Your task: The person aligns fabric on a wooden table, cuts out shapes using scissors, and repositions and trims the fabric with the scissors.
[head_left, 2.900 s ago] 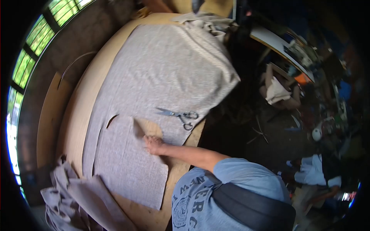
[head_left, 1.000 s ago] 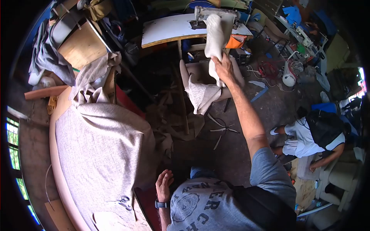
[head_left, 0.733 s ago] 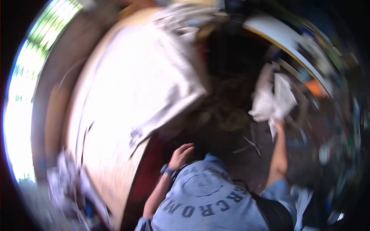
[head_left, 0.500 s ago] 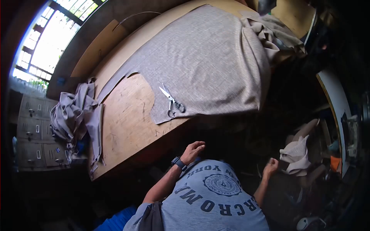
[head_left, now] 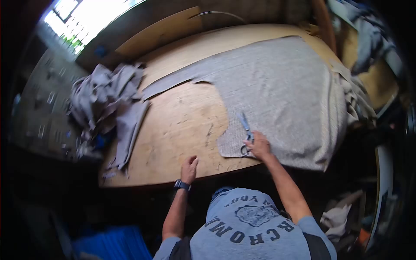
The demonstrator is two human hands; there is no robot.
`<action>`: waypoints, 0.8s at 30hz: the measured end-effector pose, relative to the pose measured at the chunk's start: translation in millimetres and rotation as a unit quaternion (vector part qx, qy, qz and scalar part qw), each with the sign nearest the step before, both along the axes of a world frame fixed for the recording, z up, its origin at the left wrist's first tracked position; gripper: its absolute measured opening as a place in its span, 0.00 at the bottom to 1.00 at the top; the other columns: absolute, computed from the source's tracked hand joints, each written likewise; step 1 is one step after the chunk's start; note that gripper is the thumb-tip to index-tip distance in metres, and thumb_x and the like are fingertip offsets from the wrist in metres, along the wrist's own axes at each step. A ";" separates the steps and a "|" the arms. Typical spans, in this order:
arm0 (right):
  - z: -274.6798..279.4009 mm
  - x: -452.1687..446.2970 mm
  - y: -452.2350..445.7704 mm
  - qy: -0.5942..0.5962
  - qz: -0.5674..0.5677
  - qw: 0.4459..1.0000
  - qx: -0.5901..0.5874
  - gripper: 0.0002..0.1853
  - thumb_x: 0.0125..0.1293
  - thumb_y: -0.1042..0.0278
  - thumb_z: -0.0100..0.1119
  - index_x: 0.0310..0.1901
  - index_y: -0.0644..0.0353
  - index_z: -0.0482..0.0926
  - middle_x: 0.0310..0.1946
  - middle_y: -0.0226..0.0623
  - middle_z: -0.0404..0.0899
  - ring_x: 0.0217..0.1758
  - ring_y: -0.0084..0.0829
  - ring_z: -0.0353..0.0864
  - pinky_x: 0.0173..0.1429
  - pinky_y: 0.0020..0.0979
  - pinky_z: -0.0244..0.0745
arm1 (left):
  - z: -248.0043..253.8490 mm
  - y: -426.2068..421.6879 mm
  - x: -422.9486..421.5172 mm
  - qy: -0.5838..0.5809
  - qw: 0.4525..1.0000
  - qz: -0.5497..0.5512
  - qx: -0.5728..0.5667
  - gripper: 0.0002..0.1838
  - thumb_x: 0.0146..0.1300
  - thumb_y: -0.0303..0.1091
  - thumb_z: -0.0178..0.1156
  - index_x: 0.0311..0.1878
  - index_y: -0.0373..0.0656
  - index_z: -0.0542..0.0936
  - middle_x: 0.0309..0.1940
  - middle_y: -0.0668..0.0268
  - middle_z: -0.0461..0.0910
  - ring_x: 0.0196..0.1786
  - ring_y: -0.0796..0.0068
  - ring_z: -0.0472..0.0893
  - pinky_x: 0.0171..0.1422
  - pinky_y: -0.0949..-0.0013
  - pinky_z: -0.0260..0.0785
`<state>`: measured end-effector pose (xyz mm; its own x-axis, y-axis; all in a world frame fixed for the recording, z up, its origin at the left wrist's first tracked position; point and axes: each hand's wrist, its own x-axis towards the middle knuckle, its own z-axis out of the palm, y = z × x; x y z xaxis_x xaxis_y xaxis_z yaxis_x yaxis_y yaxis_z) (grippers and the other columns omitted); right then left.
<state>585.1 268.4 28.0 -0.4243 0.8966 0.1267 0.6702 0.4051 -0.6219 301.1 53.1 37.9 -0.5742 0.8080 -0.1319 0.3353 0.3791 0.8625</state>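
Observation:
A pair of scissors (head_left: 245, 123) with dark handles lies on a large piece of grey woven fabric (head_left: 277, 82). My right hand (head_left: 260, 146) is over the fabric's front part with its fingers closed about one scissor handle; the other handle loop shows beside it. My left hand (head_left: 189, 170), with a dark watch on the wrist, is at the front edge of the wooden table (head_left: 173, 130). Its fingers are loosely curled together and nothing shows in them.
Crumpled grey fabric (head_left: 102, 93) hangs over the table's left end. A curved brown board (head_left: 160, 32) leans at the back, below a bright window (head_left: 86, 21). Metal drawers (head_left: 47, 95) stand at left. More bunched fabric (head_left: 357, 97) is at the right end.
My right hand has come up from beside my body and reached the scissors. The left hand has moved forward to the table's edge, its fingers more curled. The view has shifted.

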 end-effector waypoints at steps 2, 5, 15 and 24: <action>-6.7 -37.1 11.1 -0.165 0.001 0.986 -0.014 0.40 0.58 0.42 0.69 0.65 0.60 0.68 0.54 0.53 0.74 0.55 0.52 0.79 0.58 0.48 0.76 | -32.6 14.3 -21.5 -0.029 0.999 -0.034 0.008 0.20 0.71 0.39 0.59 0.57 0.31 0.80 0.49 0.52 0.85 0.51 0.63 0.84 0.58 0.63 0.75; -47.3 -63.5 32.4 -0.162 -0.054 0.985 -0.041 0.31 0.58 0.58 0.66 0.60 0.62 0.67 0.48 0.57 0.75 0.50 0.57 0.81 0.53 0.53 0.78 | -45.3 60.2 -16.3 0.003 0.994 -0.105 -0.030 0.20 0.68 0.36 0.62 0.58 0.33 0.79 0.55 0.50 0.80 0.55 0.61 0.81 0.56 0.63 0.75; -25.2 -0.7 7.1 0.187 -0.204 0.887 -0.371 0.14 0.56 0.62 0.63 0.35 0.66 0.78 0.25 0.40 0.78 0.27 0.28 0.80 0.30 0.34 0.77 | -72.1 296.2 23.9 0.163 0.946 -0.275 0.051 0.39 0.60 0.45 0.69 0.71 0.37 0.66 0.70 0.41 0.65 0.71 0.41 0.65 0.76 0.48 0.56; -22.4 97.6 -190.2 0.467 -0.580 0.624 -0.235 0.07 0.60 0.67 0.60 0.27 0.55 0.73 0.20 0.29 0.74 0.17 0.25 0.75 0.22 0.27 0.71 | -77.9 364.9 85.5 0.148 0.937 -0.285 0.135 0.27 0.57 0.38 0.69 0.59 0.41 0.76 0.53 0.49 0.76 0.53 0.44 0.76 0.58 0.48 0.69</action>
<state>682.7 78.2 5.6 0.6082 0.5627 -0.5600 -0.4020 -0.3899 -0.8285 386.6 417.9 -40.1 -0.0178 0.9756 0.2188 0.6559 -0.1538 0.7390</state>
